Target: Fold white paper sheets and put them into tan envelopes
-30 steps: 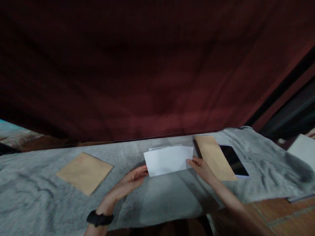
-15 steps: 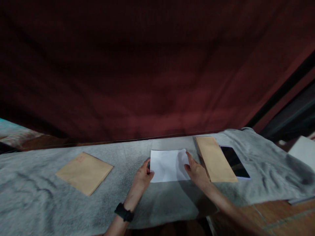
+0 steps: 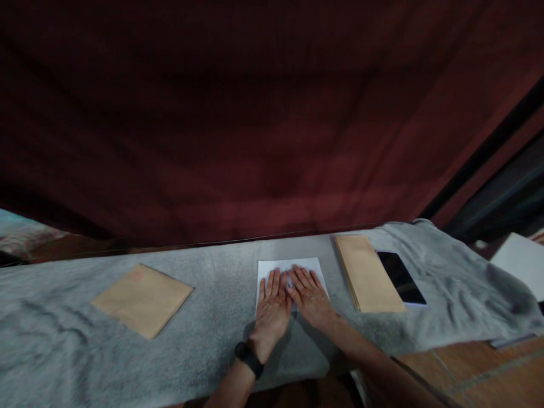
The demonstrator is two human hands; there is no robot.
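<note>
A white sheet of paper (image 3: pixel 267 266) lies on the grey cloth in front of me, mostly covered by my hands. My left hand (image 3: pixel 273 306) rests flat on its left half, fingers stretched out and a dark band on the wrist. On the right half lies my right hand (image 3: pixel 311 297), also flat with fingers spread. The two hands almost meet at the middle of the sheet. Right of the paper is a stack of brown envelopes (image 3: pixel 369 275). Another brown envelope pile (image 3: pixel 143 300), with a faint red mark, sits to the left at an angle.
A phone or tablet with a dark screen (image 3: pixel 402 277) lies just right of the envelope stack. Grey cloth (image 3: pixel 221 334) covers the long surface and bunches up at the right. A dark red curtain (image 3: pixel 272 141) hangs behind. Tiled floor (image 3: pixel 505 374) shows at lower right.
Both hands have left the paper's side edges and moved inward onto its top, now pressed flat. The paper stays in about the same place.
</note>
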